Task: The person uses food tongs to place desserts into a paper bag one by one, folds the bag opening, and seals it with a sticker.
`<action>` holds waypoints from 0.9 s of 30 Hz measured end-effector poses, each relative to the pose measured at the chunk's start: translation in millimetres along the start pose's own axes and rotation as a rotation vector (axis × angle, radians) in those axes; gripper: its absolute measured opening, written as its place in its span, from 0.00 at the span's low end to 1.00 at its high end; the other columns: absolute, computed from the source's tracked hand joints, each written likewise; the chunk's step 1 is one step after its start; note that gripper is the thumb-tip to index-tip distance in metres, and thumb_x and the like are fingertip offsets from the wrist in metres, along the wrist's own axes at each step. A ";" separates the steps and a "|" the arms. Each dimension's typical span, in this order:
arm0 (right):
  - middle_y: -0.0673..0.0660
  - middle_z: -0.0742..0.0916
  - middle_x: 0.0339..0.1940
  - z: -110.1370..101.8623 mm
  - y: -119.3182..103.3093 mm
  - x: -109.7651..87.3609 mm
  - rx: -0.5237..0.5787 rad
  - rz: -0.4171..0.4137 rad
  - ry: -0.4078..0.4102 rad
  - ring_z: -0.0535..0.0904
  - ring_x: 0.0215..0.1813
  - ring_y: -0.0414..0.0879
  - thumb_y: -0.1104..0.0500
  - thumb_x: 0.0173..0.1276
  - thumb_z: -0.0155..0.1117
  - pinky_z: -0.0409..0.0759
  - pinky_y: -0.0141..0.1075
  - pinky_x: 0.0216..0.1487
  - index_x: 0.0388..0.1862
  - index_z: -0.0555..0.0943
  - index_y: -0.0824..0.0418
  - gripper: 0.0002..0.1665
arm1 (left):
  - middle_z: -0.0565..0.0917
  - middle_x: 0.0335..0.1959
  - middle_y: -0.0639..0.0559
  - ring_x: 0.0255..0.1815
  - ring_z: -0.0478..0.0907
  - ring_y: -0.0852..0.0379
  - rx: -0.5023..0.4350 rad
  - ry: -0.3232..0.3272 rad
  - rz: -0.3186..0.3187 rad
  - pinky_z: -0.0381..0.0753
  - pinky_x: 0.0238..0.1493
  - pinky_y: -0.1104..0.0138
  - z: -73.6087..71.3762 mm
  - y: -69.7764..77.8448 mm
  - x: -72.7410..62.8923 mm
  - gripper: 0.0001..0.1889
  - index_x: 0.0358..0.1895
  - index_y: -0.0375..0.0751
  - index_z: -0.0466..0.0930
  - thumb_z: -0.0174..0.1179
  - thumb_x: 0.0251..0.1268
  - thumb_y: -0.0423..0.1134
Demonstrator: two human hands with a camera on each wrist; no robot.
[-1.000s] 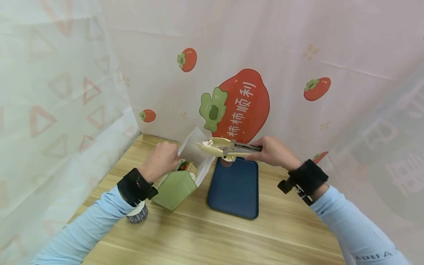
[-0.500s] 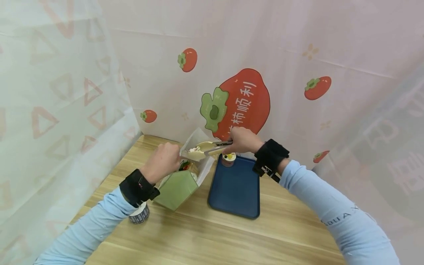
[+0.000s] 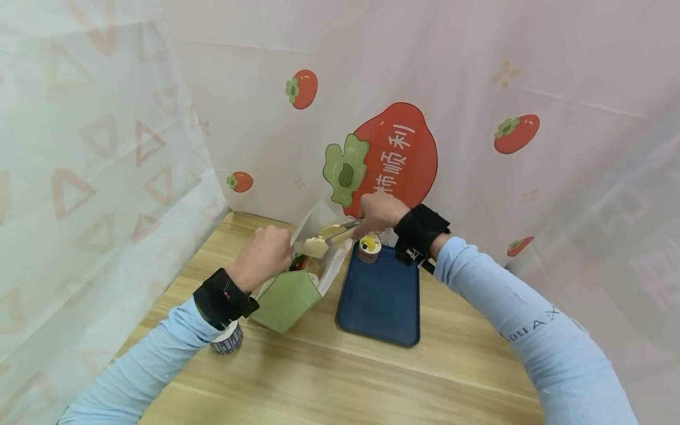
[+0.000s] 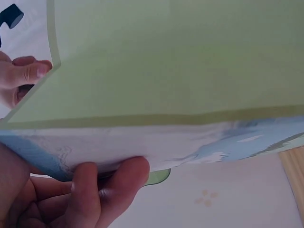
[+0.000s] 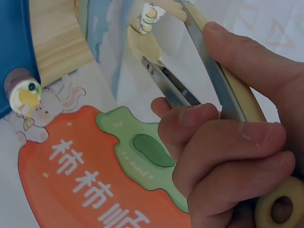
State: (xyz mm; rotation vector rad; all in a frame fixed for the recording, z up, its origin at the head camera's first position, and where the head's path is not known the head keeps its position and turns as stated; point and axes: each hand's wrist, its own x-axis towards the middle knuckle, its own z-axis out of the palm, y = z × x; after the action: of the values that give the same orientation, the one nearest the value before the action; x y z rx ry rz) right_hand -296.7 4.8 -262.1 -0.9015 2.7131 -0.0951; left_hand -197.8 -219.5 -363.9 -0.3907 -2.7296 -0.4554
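My left hand point(image 3: 265, 254) pinches the upper edge of a green paper bag point(image 3: 284, 302), which stands tilted with its white inside showing. In the left wrist view, curled fingertips point(image 4: 130, 173) press on the printed side of the bag. My right hand point(image 3: 379, 213) holds food tongs point(image 5: 164, 80) with metal arms and cream-coloured tips. Those tips reach into the bag's mouth. Between them is a small white piece with coloured decoration point(image 5: 148, 19); its kind is unclear. Inside the bag lie red and dark items point(image 3: 298, 262), partly hidden.
Right of the bag lies a dark blue tray point(image 3: 379, 301). A small cup with a white and yellow topping point(image 3: 369, 247) stands at its far left corner. By my left wrist is a round, dark-patterned, white-topped object point(image 3: 228, 340). A printed curtain point(image 3: 255, 118) hangs behind the wooden table.
My right hand has moved left with the tongs, and their tips have gone lower into the bag's mouth. My left hand stays at the bag's edge.
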 end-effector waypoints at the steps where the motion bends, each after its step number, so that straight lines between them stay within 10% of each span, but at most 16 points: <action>1: 0.48 0.68 0.14 -1.9 -2.3 0.9 -0.006 0.002 0.001 0.62 0.18 0.42 0.51 0.61 0.76 0.60 0.33 0.23 0.22 0.79 0.58 0.18 | 0.64 0.12 0.55 0.12 0.63 0.57 0.000 -0.003 -0.005 0.64 0.14 0.66 -0.4 0.6 0.1 0.12 0.19 0.36 0.74 0.57 0.61 0.24; 15: 0.48 0.61 0.14 33.4 -3.9 23.6 0.026 0.040 -0.006 0.54 0.18 0.41 0.50 0.62 0.76 0.54 0.35 0.23 0.16 0.64 0.53 0.30 | 0.52 0.17 0.58 0.16 0.53 0.59 0.015 0.011 0.020 0.57 0.15 0.67 2.2 2.7 -0.7 0.23 0.14 0.49 0.56 0.53 0.57 0.21; 27: 0.48 0.61 0.15 23.5 8.4 6.9 0.087 -0.050 -0.019 0.56 0.18 0.41 0.49 0.61 0.77 0.55 0.34 0.25 0.17 0.68 0.55 0.27 | 0.57 0.15 0.56 0.15 0.57 0.58 0.029 0.010 0.011 0.60 0.15 0.66 -1.9 3.0 -0.5 0.17 0.13 0.42 0.66 0.54 0.55 0.22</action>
State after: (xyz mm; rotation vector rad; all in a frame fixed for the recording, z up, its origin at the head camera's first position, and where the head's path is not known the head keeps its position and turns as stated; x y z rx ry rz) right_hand -300.2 8.0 -287.5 -0.9401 2.6466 -0.2122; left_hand -195.9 -217.5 -361.6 -0.3947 -2.7200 -0.4129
